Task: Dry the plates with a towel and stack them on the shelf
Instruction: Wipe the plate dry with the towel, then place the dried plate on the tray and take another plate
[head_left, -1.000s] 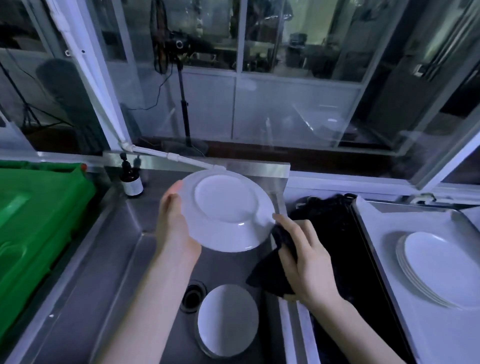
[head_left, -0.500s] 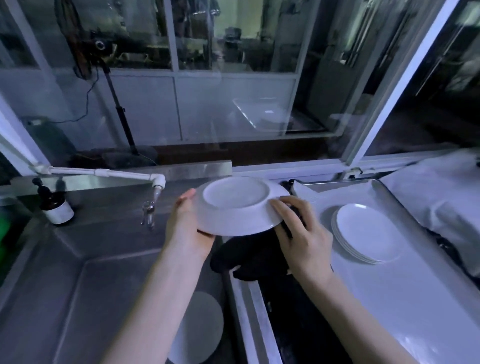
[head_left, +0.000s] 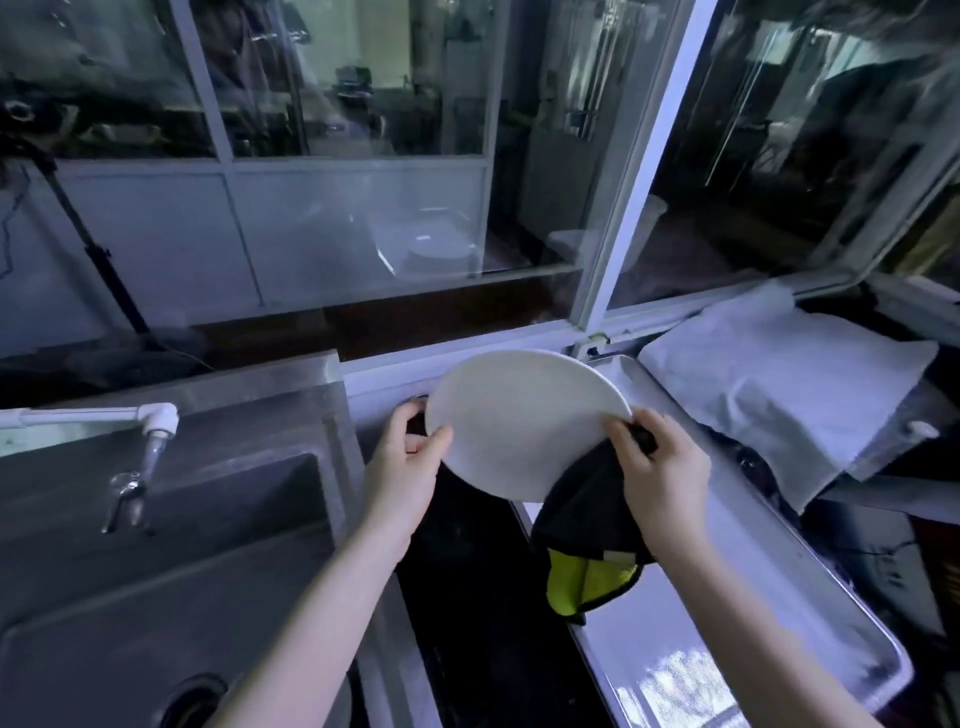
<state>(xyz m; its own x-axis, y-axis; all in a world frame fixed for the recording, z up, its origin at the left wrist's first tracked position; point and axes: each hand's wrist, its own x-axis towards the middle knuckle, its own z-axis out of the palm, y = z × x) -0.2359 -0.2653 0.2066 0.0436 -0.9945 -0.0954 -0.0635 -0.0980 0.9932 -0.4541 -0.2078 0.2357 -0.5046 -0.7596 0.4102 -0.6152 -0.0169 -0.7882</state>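
Plate (head_left: 519, 421): you are holding it tilted on edge above the tray's (head_left: 810, 587) far end, probably so the cloth reaches its face.
Left hand (head_left: 410, 462): you are pinching the left rim, thumb in front.
Right hand (head_left: 660, 467): you are clamping the dark towel (head_left: 587, 514) against the right rim; its yellow side is hanging free.
Change: half a second ago the plate was lying flatter, underside up; the stack on the tray is now hidden.
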